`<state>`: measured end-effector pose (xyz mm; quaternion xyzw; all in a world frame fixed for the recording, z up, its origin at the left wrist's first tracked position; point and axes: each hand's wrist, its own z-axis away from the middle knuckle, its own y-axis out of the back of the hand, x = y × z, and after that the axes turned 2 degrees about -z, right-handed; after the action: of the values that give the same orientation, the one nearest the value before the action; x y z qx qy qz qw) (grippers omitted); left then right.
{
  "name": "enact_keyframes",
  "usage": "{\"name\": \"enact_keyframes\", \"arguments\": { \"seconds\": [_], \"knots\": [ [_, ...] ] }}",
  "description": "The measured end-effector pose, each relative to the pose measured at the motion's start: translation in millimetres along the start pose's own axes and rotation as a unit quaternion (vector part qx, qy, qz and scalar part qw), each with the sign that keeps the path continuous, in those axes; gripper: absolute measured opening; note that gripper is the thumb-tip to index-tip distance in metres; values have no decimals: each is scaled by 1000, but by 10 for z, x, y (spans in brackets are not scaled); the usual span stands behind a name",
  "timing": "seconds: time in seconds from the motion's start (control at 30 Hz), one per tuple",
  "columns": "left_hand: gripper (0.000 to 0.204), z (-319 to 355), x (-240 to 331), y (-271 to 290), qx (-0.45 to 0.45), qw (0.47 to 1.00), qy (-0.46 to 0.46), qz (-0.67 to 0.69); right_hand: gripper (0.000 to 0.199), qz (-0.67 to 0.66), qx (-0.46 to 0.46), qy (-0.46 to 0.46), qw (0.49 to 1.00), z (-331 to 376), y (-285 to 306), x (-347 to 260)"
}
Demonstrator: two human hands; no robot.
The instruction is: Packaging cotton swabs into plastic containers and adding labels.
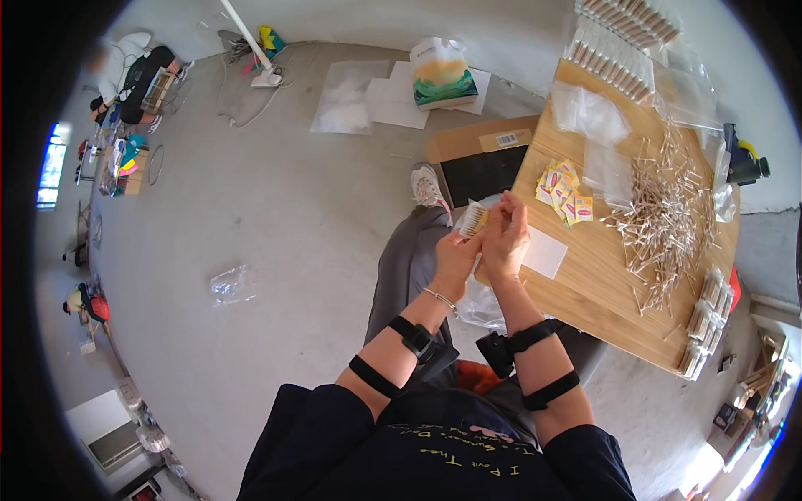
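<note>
Just off the table's left edge, my left hand (455, 262) is closed round a small clear pack of cotton swabs (474, 218), its swabs lying side by side. My right hand (506, 242) meets it from the right, fingers pinched together at the pack's end. A bit of yellow shows between the hands, and the fingers partly hide what is there. Right of my right hand, several small yellow, white and red cards (565, 192) lie in a loose heap. A blank white card (545, 253) rests on the tabletop beside my right wrist.
The wooden table (576, 292) carries a pile of loose cotton swabs (668, 221), clear bags (589, 114) and filled packs (707, 321). More packs (614, 58) stand at its far end. An open cardboard box (484, 163) and a plastic bag (232, 285) lie on the floor.
</note>
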<state>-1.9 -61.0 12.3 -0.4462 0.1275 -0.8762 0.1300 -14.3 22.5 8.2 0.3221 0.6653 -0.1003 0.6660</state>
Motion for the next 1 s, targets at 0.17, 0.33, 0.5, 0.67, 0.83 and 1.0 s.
{"name": "enact_keyframes", "arguments": {
  "seconds": [0.17, 0.33, 0.5, 0.67, 0.83, 1.0],
  "knots": [
    [16, -226, 155, 109, -58, 990, -9, -131, 27, 24, -7, 42, 999, -19, -5, 97],
    [20, -375, 206, 0, -49, 992, 4, -116, 33, 13, 1, 42, 999, 14, 4, 45],
    [21, -398, 265, -62, -57, 987, 6, -151, 38, -27, 5, 25, 999, 28, -13, 32],
    [21, -446, 288, -30, -62, 987, 39, -145, 49, -62, 22, 81, 995, 18, -9, 56],
    [23, -489, 273, -47, -26, 991, 35, -129, 53, -106, -9, 49, 993, 52, 47, 75],
    [23, -513, 243, 6, -35, 989, 34, -136, 50, -146, 65, 13, 987, 377, 120, 58]
  ]
}}
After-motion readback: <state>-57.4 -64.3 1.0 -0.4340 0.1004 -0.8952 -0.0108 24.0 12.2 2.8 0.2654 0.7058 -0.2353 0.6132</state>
